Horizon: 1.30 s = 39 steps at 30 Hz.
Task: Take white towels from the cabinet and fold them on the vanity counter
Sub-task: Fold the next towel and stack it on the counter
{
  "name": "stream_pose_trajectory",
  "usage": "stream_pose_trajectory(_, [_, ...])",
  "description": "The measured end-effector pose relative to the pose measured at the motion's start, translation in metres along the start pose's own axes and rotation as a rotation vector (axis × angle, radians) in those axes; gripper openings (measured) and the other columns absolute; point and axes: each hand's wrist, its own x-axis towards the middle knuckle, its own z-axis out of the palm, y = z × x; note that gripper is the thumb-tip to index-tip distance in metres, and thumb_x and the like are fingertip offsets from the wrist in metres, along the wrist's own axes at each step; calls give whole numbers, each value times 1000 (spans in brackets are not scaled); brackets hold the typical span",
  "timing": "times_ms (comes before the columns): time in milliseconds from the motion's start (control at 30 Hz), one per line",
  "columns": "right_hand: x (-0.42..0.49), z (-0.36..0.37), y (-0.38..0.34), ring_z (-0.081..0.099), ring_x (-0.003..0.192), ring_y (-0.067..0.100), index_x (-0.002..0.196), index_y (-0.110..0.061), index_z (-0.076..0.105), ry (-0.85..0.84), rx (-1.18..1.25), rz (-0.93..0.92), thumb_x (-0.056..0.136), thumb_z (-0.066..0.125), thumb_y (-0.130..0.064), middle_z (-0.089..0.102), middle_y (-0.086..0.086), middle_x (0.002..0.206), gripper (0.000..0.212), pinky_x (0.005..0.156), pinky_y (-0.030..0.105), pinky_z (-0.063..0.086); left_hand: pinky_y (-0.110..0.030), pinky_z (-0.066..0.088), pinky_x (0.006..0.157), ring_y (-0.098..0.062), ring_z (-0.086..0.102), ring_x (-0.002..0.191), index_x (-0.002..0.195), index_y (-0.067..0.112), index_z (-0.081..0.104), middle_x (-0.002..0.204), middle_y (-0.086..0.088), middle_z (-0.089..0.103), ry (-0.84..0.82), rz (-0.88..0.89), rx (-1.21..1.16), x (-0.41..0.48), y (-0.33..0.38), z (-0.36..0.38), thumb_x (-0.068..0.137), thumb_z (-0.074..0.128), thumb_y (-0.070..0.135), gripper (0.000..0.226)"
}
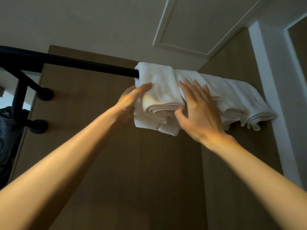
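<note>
- Several white towels (232, 100), folded, hang side by side over a black rail (83, 64), high against a brown wood panel (99, 113). Their folded ends droop toward you.
- Whether this recess is the cabinet itself cannot be told from the head view; no door or shelf shows.
- End towel (159, 90), the one furthest left, sits where the bare rail stops. A further folded layer hangs just below it.
- Your left hand (129, 100) is at the left edge of the end towel. One straight digit lies on its front face; the others are hidden behind the cloth. You cannot tell whether that hand grips or only presses.
- Your right hand (199, 110) is spread flat, fingers straight and apart, on the next towel along. It holds nothing. Its thumb (178, 114) touches the folded lower end of the end towel.
- Both forearms reach upward, bare.
- Two round black mounts (46, 94) fix the rail's frame to the panel at left.
- One black bag (6, 130) shows at the left edge, below the rail; its contents are not visible.
</note>
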Motion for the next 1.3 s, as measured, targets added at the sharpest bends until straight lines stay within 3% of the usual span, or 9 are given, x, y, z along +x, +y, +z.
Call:
stream_pose_trajectory(100, [2, -1, -2, 13, 149, 20, 155, -22, 7, -155, 41, 151, 99, 40, -35, 12, 2, 162, 67, 117, 39, 19, -48, 53, 92, -26, 69, 99, 117, 23, 65, 109, -4, 72, 22, -35, 1, -4, 3, 1, 61, 79, 59, 67])
stream_pose_trajectory(233, [-6, 8, -6, 4, 150, 15, 155, -26, -5, -327, 23, 178, 101, 32, -41, -4, -6, 163, 67, 118, 46, 22, -47, 53, 92, -24, 70, 99, 115, 21, 64, 109, -3, 71, 31, -26, 61, -15, 5, 2, 75, 73, 52, 51])
stream_pose_trajectory(333, [-7, 6, -10, 9, 149, 18, 155, -25, -7, -344, 38, 226, 102, 31, -40, -3, -5, 163, 67, 116, 49, 26, -46, 52, 94, -24, 67, 103, 127, 21, 57, 118, -3, 67, 55, -44, 75, -23, 8, 2, 74, 75, 51, 64])
stream_pose_trajectory(400, [-7, 1, -13, 10, 149, 18, 155, -26, -6, -340, 30, 240, 102, 30, -38, 0, -5, 163, 65, 116, 47, 26, -48, 47, 100, -26, 61, 113, 142, 22, 41, 133, -4, 57, 83, -80, 52, -29, 11, 1, 68, 79, 53, 89])
stream_pose_trajectory(500, [-7, -9, -15, 10, 149, 16, 155, -28, -3, -322, 9, 247, 103, 30, -34, 6, -5, 163, 62, 117, 43, 26, -39, 46, 97, -27, 54, 121, 149, 18, 27, 143, -7, 47, 100, -63, 82, -38, 17, 0, 79, 73, 46, 89])
stream_pose_trajectory(700, [-5, -28, -27, 7, 149, 15, 155, -28, 3, -348, -8, 234, 103, 30, -31, 9, -5, 163, 59, 120, 40, 16, -26, 42, 81, -16, 54, 110, 148, 14, 32, 143, -5, 47, 178, 32, 205, -53, 36, 8, 86, 68, 36, 75])
stream_pose_trajectory(933, [-10, -59, -46, 19, 147, 20, 155, -22, 17, -246, -17, 180, 101, 36, -28, 24, 0, 160, 57, 118, 43, 22, -32, 36, 99, -21, 41, 135, 149, 22, 30, 150, -3, 40, 221, 247, 591, -79, 59, 8, 87, 62, 45, 74])
stream_pose_trajectory(1133, [-31, -90, -57, 28, 144, 22, 153, -17, 25, -189, 2, 88, 100, 43, -26, 32, 3, 156, 57, 116, 42, 28, -35, 35, 105, -18, 36, 138, 149, 28, 32, 152, 1, 37, 258, 387, 849, -133, 75, 3, 88, 58, 51, 70])
stream_pose_trajectory(1300, [-64, -115, -61, 25, 145, 19, 153, -20, 25, -210, 93, 54, 100, 45, -26, 31, 0, 157, 58, 119, 41, 23, -41, 36, 106, -19, 36, 138, 149, 31, 30, 153, 2, 35, 249, 381, 1093, -190, 81, 14, 94, 45, 54, 62])
